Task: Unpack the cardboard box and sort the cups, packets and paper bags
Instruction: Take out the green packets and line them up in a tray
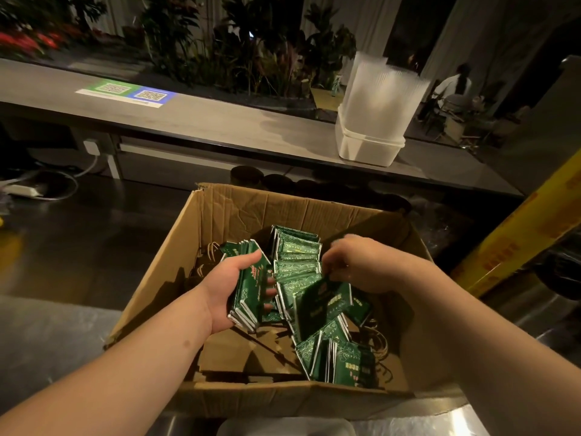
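An open cardboard box [226, 212] stands on the steel counter in front of me. Inside lie several green packets [297, 250] on top of brown paper bags [251, 350] with twine handles. My left hand [228, 287] reaches into the box and is shut on a stack of green packets [250, 294]. My right hand [361, 262] is also in the box, its fingers pinching a dark green packet [320, 305] at its top edge. Clear plastic cups [382, 89] stand stacked in a white tub on the raised counter behind.
The white tub [367, 149] sits at the right of the grey raised counter [204, 118]. A yellow-wrapped roll [518, 243] leans at the right. Dark round lids [246, 174] show behind the box. Cables and a power strip [22, 188] lie at the far left. A white container rim [283, 427] is below the box.
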`<state>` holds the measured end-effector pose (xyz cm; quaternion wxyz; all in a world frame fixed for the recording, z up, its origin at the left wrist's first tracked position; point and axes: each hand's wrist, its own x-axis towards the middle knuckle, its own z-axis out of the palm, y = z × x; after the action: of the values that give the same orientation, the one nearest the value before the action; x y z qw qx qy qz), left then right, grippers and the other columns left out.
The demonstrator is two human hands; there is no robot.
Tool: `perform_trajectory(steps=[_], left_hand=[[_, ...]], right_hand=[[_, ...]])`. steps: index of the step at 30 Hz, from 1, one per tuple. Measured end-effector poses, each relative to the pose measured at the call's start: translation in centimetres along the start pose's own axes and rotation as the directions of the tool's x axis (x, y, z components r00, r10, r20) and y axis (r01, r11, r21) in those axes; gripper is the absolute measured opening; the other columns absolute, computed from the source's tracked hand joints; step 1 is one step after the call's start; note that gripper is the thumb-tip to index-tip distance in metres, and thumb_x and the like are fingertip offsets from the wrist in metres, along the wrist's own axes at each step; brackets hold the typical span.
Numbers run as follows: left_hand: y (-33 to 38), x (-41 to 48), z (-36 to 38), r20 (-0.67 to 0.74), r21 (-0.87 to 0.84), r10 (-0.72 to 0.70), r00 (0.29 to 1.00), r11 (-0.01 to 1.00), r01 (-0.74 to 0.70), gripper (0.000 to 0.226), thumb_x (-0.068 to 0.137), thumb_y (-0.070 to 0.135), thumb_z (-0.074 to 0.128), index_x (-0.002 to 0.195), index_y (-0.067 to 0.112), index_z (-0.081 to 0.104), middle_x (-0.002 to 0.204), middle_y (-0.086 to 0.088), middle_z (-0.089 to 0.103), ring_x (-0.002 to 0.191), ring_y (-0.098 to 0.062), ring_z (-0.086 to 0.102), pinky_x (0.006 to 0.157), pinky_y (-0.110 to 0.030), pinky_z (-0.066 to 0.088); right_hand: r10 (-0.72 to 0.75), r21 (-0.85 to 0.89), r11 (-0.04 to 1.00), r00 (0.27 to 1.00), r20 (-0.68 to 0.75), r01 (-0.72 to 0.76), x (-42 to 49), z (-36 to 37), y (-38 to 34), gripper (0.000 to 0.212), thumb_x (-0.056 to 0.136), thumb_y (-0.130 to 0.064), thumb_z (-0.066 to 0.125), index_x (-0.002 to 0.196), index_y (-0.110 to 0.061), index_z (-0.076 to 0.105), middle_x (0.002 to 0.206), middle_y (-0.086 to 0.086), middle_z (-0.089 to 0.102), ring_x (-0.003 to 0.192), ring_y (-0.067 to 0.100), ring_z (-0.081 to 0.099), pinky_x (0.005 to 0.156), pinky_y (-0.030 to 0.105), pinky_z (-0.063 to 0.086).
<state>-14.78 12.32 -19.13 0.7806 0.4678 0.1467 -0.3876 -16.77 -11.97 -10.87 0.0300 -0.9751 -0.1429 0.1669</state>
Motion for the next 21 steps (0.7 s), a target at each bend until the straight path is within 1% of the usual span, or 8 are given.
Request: perform_trajectory(steps=[4, 6, 9, 12, 15, 16, 18, 21], left_hand=[[-0.4, -0.9, 0.6, 0.17, 0.082, -0.132, 0.977, 0.989, 0.12, 0.065, 0.087, 0.051, 0.064, 0.134, 0.007, 0.064, 0.13, -0.024, 0.059, 0.121, -0.042, 0.055, 0.11, -0.056, 0.04], [-0.6, -0.8, 0.5, 0.217, 0.057, -0.114, 0.969, 0.993, 0.104, 0.062, 0.089, 0.053, 0.059, 0.132, 0.008, 0.067, 0.131, -0.027, 0.059, 0.121, -0.044, 0.055, 0.113, -0.059, 0.036], [-0.5, -0.8, 0.0, 0.218, -0.001, -0.049, 0.975, 0.999, 0.05, 0.066, 0.092, 0.052, 0.058, 0.141, 0.009, 0.058, 0.133, -0.029, 0.056, 0.121, -0.044, 0.055, 0.112, -0.06, 0.035], [-0.2, -0.7, 0.1, 0.198, 0.02, -0.007, 0.98, 1.0, 0.003, 0.057, 0.09, 0.037, 0.062, 0.137, 0.005, 0.059, 0.133, -0.023, 0.063, 0.117, -0.04, 0.059, 0.111, -0.06, 0.038], [-0.1, -0.9, 0.4, 0.195, 0.028, 0.014, 0.981, 0.999, -0.02, 0.055, 0.086, 0.026, 0.062, 0.135, 0.0, 0.058, 0.135, -0.026, 0.062, 0.111, -0.039, 0.063, 0.1, -0.057, 0.049], [-0.2, -0.9, 0.4, 0.201, 0.013, 0.023, 0.979, 1.0, -0.027, 0.056, 0.087, 0.025, 0.061, 0.136, -0.001, 0.056, 0.136, -0.028, 0.061, 0.111, -0.04, 0.062, 0.097, -0.057, 0.05], [-0.1, -0.8, 0.4, 0.203, -0.04, 0.036, 0.978, 0.999, -0.029, 0.056, 0.09, 0.026, 0.059, 0.138, -0.001, 0.055, 0.135, -0.027, 0.061, 0.114, -0.04, 0.06, 0.097, -0.058, 0.048], [-0.1, -0.4, 0.4, 0.205, -0.09, 0.042, 0.978, 0.996, -0.024, 0.054, 0.09, 0.028, 0.057, 0.135, 0.0, 0.056, 0.131, -0.027, 0.061, 0.115, -0.04, 0.058, 0.094, -0.056, 0.048]], right_hand=[[-0.254, -0.169, 0.959, 0.955, -0.156, 0.227, 2.1, 0.0, -2.3, 0.017, 0.098, -0.035, 0.063, 0.113, -0.034, 0.071, 0.111, -0.01, 0.054, 0.112, 0.017, 0.043, 0.091, 0.039, 0.043], [-0.336, -0.167, 0.938, 0.91, -0.242, 0.302, 3.5, 0.4, -3.6, 0.02, 0.097, -0.031, 0.066, 0.115, -0.032, 0.073, 0.108, -0.009, 0.054, 0.11, 0.019, 0.045, 0.088, 0.039, 0.045], [-0.375, -0.09, 0.925, 0.852, -0.365, 0.369, 4.8, 1.3, -5.2, 0.02, 0.094, -0.025, 0.07, 0.112, -0.022, 0.076, 0.11, -0.001, 0.062, 0.105, 0.02, 0.05, 0.087, 0.04, 0.05], [-0.206, 0.082, 0.958, 0.861, -0.464, 0.274, 4.6, 0.7, -4.5, 0.033, 0.093, -0.032, 0.071, 0.124, -0.022, 0.068, 0.123, -0.005, 0.061, 0.115, 0.011, 0.049, 0.097, 0.026, 0.044], [0.186, 0.396, 0.918, 0.846, -0.499, 0.032, 4.0, 0.9, 0.3, 0.027, 0.097, -0.024, 0.066, 0.124, -0.018, 0.066, 0.12, -0.004, 0.063, 0.111, 0.012, 0.058, 0.093, 0.024, 0.047], [0.324, 0.454, 0.886, 0.827, -0.459, -0.095, 4.0, 1.9, 2.6, 0.025, 0.099, -0.02, 0.064, 0.123, -0.016, 0.066, 0.119, -0.001, 0.065, 0.111, 0.016, 0.06, 0.093, 0.029, 0.05], [0.516, 0.468, 0.804, 0.82, -0.245, -0.366, 3.9, 5.1, 6.5, 0.025, 0.099, -0.016, 0.063, 0.124, -0.014, 0.064, 0.123, 0.006, 0.066, 0.113, 0.023, 0.062, 0.097, 0.038, 0.053], [0.56, 0.414, 0.731, 0.823, 0.091, -0.543, 3.9, 10.2, 9.0, 0.038, 0.096, -0.017, 0.069, 0.132, -0.013, 0.059, 0.13, 0.01, 0.063, 0.116, 0.023, 0.061, 0.098, 0.035, 0.054]])
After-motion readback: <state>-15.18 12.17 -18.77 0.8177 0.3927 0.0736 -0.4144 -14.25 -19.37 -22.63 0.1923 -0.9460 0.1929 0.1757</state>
